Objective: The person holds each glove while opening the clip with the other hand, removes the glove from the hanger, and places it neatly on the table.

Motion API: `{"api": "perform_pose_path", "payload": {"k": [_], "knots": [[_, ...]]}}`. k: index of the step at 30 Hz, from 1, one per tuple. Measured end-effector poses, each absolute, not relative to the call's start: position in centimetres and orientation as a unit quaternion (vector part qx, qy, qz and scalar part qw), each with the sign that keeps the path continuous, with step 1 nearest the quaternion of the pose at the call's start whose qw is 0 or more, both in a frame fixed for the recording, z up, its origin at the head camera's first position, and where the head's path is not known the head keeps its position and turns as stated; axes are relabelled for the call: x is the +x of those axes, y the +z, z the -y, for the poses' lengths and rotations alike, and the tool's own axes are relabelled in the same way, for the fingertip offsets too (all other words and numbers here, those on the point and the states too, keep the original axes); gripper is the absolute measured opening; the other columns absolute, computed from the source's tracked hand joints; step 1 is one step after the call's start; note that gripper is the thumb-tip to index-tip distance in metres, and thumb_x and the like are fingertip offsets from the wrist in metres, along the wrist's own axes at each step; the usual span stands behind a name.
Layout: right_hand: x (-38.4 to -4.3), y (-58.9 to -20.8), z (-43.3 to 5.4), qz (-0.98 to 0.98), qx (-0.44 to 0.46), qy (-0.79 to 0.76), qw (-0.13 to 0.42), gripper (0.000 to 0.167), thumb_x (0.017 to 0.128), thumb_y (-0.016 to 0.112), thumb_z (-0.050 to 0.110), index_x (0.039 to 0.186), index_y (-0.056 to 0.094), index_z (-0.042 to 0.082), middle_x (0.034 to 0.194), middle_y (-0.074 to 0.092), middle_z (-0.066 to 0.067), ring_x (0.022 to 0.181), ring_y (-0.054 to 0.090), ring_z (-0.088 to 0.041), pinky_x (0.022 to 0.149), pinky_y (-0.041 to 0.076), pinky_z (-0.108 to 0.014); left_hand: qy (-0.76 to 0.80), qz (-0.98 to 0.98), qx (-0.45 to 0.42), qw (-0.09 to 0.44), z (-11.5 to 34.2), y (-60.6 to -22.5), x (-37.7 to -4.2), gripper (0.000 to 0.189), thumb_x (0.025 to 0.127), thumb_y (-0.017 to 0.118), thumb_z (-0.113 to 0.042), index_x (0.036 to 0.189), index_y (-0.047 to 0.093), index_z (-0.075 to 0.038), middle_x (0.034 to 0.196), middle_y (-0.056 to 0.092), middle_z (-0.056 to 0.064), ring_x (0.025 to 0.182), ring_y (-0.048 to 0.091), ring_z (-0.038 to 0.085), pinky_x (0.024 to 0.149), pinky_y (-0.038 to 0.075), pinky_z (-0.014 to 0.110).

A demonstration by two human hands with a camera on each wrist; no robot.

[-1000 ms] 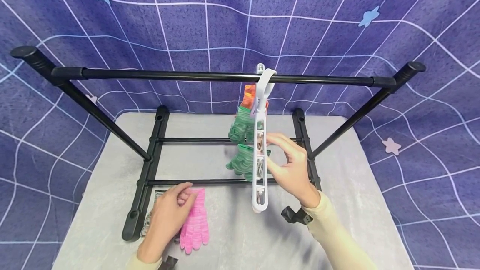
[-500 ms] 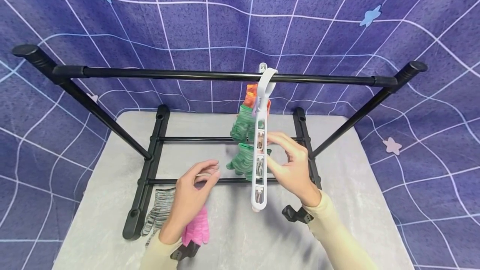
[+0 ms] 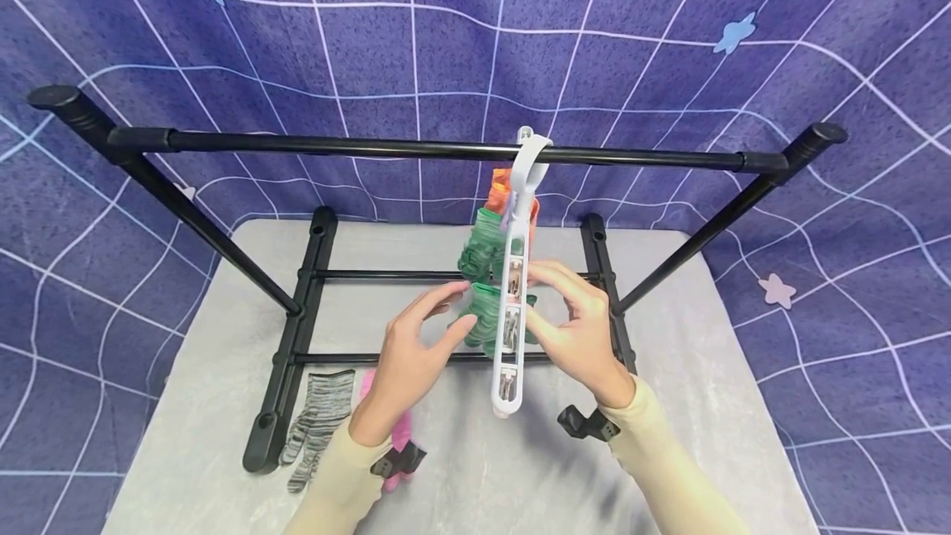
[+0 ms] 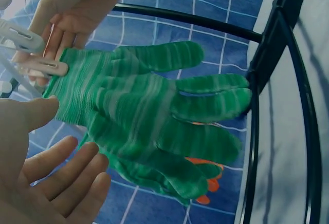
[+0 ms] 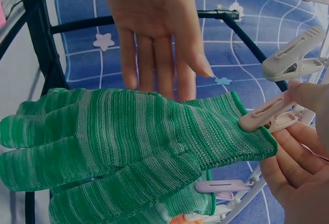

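Observation:
A white clip hanger [image 3: 529,168] hangs by its hook from the black rail. A green striped knit glove [image 5: 128,126] is clipped to it by the cuff with a pinkish clip [image 5: 264,113]. My right hand [image 3: 575,329] holds that clip beside the cuff, thumb on one arm and fingers at the other side. My left hand [image 3: 414,349] is on the other side of the glove, fingers extended, near the cuff. In the left wrist view its thumb tip lies close to the cuff edge; whether it touches I cannot tell. Another green glove [image 3: 483,242] hangs behind.
An orange glove [image 3: 499,188] hangs farther back on the hanger. A grey striped glove [image 3: 327,411] and a pink glove [image 3: 401,432], partly under my left forearm, lie on the table. The black rack's rail [image 3: 334,147] and side posts [image 3: 698,229] frame the space.
My left hand has moved from the pink glove up and right to the hanging green glove, fingers spreading. The hanger's near end has swung slightly left. My right hand stays in place.

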State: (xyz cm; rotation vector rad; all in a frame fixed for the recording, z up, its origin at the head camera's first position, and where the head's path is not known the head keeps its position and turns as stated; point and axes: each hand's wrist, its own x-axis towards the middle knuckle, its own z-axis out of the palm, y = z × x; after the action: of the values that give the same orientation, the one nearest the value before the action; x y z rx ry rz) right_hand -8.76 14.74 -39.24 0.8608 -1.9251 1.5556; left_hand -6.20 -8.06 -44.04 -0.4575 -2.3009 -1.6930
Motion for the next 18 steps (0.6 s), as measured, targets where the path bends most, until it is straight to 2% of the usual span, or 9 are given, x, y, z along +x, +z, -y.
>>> {"api": "perform_pose_path", "payload": {"k": [6,12,18], "knots": [[-8.8,-39.2,-14.7,0.708,0.316,0.578,0.255,0.037,0.082,0.08,-0.013,0.118,0.075,-0.006,0.109,0.076,-0.02,0.099,0.072,-0.02,0.096,0.06,-0.031,-0.586,0.783,-0.177,0.114,7.2,-43.4,-7.1,0.045,0.102,0.077,-0.031,0.146,0.067,-0.025,0.14,0.068,-0.014,0.126,0.065,0.018,0.111,0.05,0.039],[-8.7,-39.2,-14.6,0.695,0.316,0.599,0.24,0.037,0.081,0.078,-0.016,0.117,0.075,-0.009,0.109,0.075,-0.022,0.099,0.071,-0.02,0.096,0.06,-0.032,-0.583,0.784,-0.185,0.104,6.8,-42.9,-7.7,0.044,0.102,0.078,-0.031,0.144,0.068,-0.028,0.139,0.069,-0.017,0.128,0.064,0.014,0.112,0.049,0.043],[-8.7,-39.1,-14.5,0.692,0.318,0.602,0.238,0.036,0.082,0.078,-0.017,0.117,0.074,-0.009,0.108,0.075,-0.023,0.099,0.072,-0.023,0.096,0.06,-0.034,-0.584,0.784,-0.184,0.099,6.5,-42.6,-7.8,0.039,0.099,0.082,-0.031,0.137,0.073,-0.03,0.132,0.073,-0.015,0.12,0.068,0.014,0.106,0.054,0.044]]}}
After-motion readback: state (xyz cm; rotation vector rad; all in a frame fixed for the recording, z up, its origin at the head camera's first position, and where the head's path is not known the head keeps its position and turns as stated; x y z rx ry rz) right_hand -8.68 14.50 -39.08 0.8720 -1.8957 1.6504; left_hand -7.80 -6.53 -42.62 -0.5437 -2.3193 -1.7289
